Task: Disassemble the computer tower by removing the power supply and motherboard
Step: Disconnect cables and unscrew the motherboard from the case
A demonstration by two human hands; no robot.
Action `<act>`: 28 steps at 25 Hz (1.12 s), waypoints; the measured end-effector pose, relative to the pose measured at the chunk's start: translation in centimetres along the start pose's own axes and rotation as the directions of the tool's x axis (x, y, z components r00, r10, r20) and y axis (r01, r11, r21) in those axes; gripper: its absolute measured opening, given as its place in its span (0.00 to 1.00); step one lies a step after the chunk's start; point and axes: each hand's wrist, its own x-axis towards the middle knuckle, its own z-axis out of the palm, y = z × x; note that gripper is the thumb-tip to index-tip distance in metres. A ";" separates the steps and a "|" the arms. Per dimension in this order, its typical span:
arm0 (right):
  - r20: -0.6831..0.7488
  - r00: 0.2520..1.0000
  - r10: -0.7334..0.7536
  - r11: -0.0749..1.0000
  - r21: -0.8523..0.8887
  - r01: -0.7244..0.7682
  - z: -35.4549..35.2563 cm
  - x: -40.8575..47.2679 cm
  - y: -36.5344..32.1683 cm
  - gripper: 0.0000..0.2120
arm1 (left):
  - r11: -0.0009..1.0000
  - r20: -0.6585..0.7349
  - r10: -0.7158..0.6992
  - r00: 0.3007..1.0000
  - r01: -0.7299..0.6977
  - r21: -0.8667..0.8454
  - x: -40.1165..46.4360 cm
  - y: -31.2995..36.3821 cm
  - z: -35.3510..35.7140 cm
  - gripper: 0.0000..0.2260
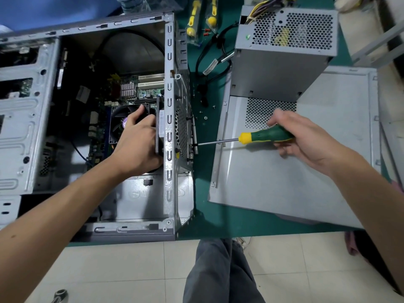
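The open computer tower [168, 88] lies on its side on the green table, with the motherboard [144, 90] still inside. My left hand [136, 141] reaches into the case and grips the black rear fan [159, 127] against the back panel. My right hand [306, 136] holds a green and yellow screwdriver [262, 136]. Its tip touches a screw on the outside of the rear fan grille [182, 130]. The grey power supply [282, 51] stands outside the case, at the back right, on the removed side panel [273, 176].
Black cables [209, 62] and several loose screws [205, 118] lie on the green mat [203, 206] between the case and the panel. Packaged yellow screwdrivers [192, 20] lie at the back. The drive cage [19, 114] fills the case's left side. My legs are below the table edge.
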 end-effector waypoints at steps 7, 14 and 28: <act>0.082 0.993 -0.081 0.969 0.241 0.059 -0.3 -0.3 0.1 0.15 | 1.000 -0.010 0.017 1.000 -0.018 -0.020 -0.1 0.3 -0.2 0.08; 0.005 0.998 -0.059 0.998 -0.002 0.059 -0.1 -0.2 0.0 0.07 | 0.999 -0.006 0.010 1.000 -0.010 -0.050 0.0 0.4 -0.3 0.08; 0.050 0.988 -0.148 0.989 -0.003 0.148 0.2 -0.7 -0.1 0.09 | 1.000 0.019 0.000 1.000 0.001 -0.029 -0.1 0.3 -0.3 0.09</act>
